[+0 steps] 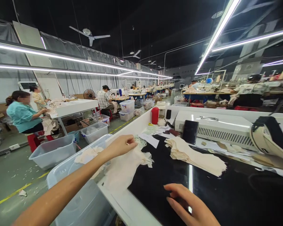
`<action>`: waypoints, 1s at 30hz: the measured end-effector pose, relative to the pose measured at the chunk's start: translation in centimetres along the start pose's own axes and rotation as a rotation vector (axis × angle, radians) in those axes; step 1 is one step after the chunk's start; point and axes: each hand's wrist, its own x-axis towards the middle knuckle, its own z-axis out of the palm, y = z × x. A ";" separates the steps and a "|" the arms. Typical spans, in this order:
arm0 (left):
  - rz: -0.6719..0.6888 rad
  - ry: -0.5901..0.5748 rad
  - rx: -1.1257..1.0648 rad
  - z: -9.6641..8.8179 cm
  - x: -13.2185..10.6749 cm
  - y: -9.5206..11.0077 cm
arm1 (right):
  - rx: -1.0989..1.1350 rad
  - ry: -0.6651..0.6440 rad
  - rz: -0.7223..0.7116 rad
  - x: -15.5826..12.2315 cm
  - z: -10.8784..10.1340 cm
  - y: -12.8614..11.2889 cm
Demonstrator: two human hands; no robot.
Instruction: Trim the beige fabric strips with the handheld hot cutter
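Note:
My left hand (122, 145) reaches over the left edge of the worktable, fingers pinched together on a cream fabric piece (124, 168). This piece drapes across the white table rim, and a few small fabric ends stick out at its right side. My right hand (191, 204) hovers low above the black tabletop (155, 188), thumb and fingers apart with nothing between them. Farther back on the black surface lies a stack of cut cream fabric pieces (195, 155). The palm side of my left hand is hidden.
A clear plastic bin (68, 191) holding fabric stands against the table's left side. Behind the stack are a phone (190, 131), a white vented box (217, 125), a red container (155, 115) and a cream visor-like item (264, 135). Co-workers sit at other tables.

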 end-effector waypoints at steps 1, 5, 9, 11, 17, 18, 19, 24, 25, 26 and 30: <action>0.019 -0.015 -0.054 0.3 -0.4 0.9 | 0.134 -0.008 0.079 0.1 0.5 -0.7; 0.090 -0.125 -0.252 3.0 -2.5 4.4 | 0.609 -0.051 0.264 0.4 2.5 -3.2; 0.100 -0.247 -0.388 6.0 -4.3 6.7 | 0.796 -0.126 0.290 0.5 3.1 -4.2; 0.052 -0.304 -0.452 6.9 -4.6 7.2 | 0.784 -0.124 0.286 0.4 2.7 -4.2; -0.176 -0.503 -0.758 8.4 -4.4 6.9 | 0.756 -0.118 0.254 -0.4 1.3 -4.1; -0.215 -0.556 -0.850 8.6 -4.5 6.8 | 0.755 -0.121 0.243 -0.5 1.2 -4.1; -0.251 -0.602 -0.945 8.7 -4.5 6.7 | 0.753 -0.122 0.230 -0.5 1.0 -4.1; -0.256 -0.596 -1.187 8.7 -4.9 6.9 | 0.762 -0.071 0.217 -1.2 0.4 -4.4; -0.228 -0.558 -1.184 8.7 -4.9 7.0 | 0.766 -0.060 0.225 -1.4 0.2 -4.4; -0.202 -0.522 -1.175 8.6 -4.9 7.2 | 0.769 -0.053 0.234 -1.6 0.1 -4.4; -0.139 -0.414 -1.142 8.6 -4.4 7.5 | 0.735 -0.038 0.255 -2.3 -0.3 -4.3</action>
